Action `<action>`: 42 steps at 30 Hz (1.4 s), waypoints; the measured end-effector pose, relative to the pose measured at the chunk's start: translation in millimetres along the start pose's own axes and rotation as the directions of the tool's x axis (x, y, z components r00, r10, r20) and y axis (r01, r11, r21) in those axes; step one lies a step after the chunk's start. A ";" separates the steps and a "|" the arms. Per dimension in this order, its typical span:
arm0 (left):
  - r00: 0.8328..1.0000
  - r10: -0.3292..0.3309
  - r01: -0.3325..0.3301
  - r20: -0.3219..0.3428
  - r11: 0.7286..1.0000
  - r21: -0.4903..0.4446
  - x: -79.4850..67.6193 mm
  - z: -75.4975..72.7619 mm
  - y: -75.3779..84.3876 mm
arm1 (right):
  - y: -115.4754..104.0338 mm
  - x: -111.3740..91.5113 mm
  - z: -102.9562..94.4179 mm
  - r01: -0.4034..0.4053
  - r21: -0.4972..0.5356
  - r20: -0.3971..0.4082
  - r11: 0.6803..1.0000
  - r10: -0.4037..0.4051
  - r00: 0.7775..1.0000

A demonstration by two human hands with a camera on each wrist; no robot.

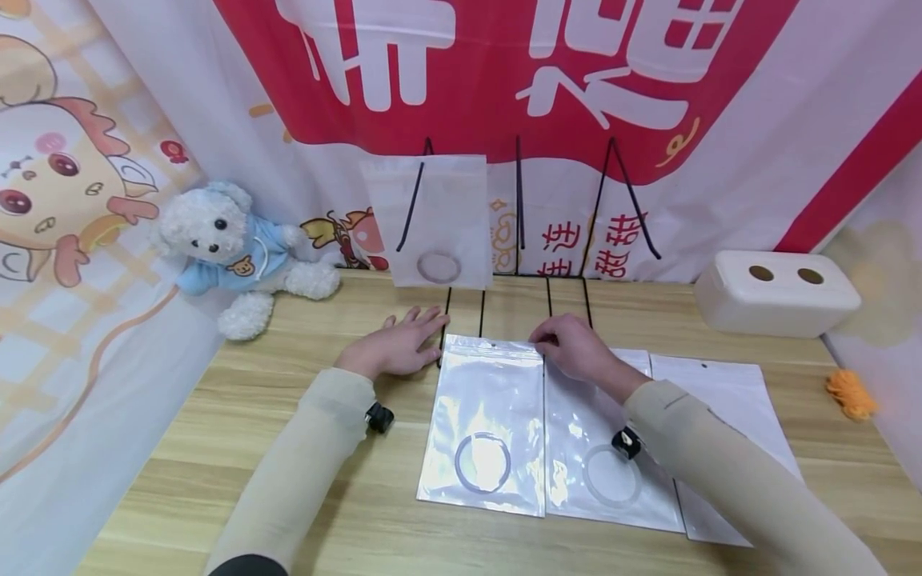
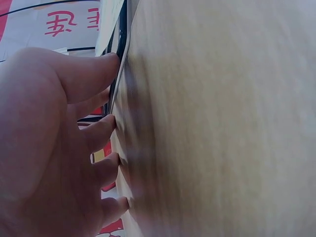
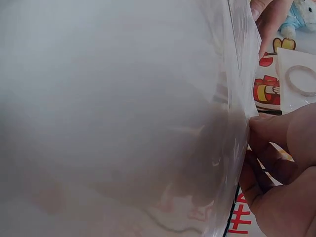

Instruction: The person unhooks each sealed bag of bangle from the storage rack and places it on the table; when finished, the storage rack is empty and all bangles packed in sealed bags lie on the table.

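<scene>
Three clear zip bags with white backing lie side by side on the table. The left zip bag (image 1: 475, 400) shows a pale bangle (image 1: 508, 462) near its bottom, and so does the middle zip bag (image 1: 569, 424). My right hand (image 1: 576, 348) pinches the left bag's top right corner between thumb and fingers; the right wrist view shows the fingertips (image 3: 254, 123) at its clear edge. With fingers spread, my left hand (image 1: 399, 346) rests on the table beside that bag's top left corner. Its thumb touches a black wire of the rack (image 2: 122, 37). My right forearm partly hides the right zip bag (image 1: 713, 424).
Another zip bag (image 1: 446, 216) with a bangle hangs from the black wire rack at the back. A plush bear (image 1: 238, 248) sits at the left. To the right are a white box (image 1: 778, 300) with two holes and an orange bundle (image 1: 852, 394).
</scene>
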State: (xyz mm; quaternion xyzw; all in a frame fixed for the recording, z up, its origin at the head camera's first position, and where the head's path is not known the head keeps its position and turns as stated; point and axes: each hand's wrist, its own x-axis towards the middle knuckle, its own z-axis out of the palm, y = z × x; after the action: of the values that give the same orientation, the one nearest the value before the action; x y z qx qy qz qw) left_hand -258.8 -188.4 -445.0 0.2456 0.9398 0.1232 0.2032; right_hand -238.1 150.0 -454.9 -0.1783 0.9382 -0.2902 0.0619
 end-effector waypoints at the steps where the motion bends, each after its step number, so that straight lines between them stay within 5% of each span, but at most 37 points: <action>1: 1.000 -0.001 0.001 -0.001 1.000 -0.001 -0.1 0.0 0.0 | 0.0 0.1 -0.2 0.002 -0.005 0.002 1.000 -0.002 1.000; 11: 1.000 0.003 -0.003 -0.003 1.000 -0.006 -0.1 0.3 -0.3 | 4.1 0.7 -4.2 0.031 -0.033 0.030 0.999 -0.030 0.999; 17: 1.000 0.002 -0.002 0.000 1.000 -0.002 -1.4 -0.8 0.6 | 10.1 0.8 -14.7 0.017 0.041 0.051 0.999 -0.019 0.999; 25: 1.000 0.007 -0.007 0.000 1.000 0.007 0.1 0.2 -1.9 | 28.2 -2.3 -33.3 0.018 0.069 0.006 0.997 -0.019 1.000; 33: 1.000 -0.007 0.007 0.010 1.000 0.000 -0.5 -1.4 -2.4 | 33.0 -4.1 -30.7 0.022 0.079 0.083 0.997 -0.029 0.996; 42: 1.000 -0.007 0.007 0.014 1.000 -0.003 1.2 -1.0 -1.5 | 36.4 -7.7 -33.8 0.020 0.067 0.032 0.998 -0.022 0.999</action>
State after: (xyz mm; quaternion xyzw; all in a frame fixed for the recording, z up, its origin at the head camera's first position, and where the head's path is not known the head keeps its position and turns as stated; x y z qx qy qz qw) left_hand -260.8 -189.2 -445.0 0.2430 0.9390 0.1222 0.2105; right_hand -249.3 198.4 -447.6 -0.1907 0.9249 -0.3191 0.0803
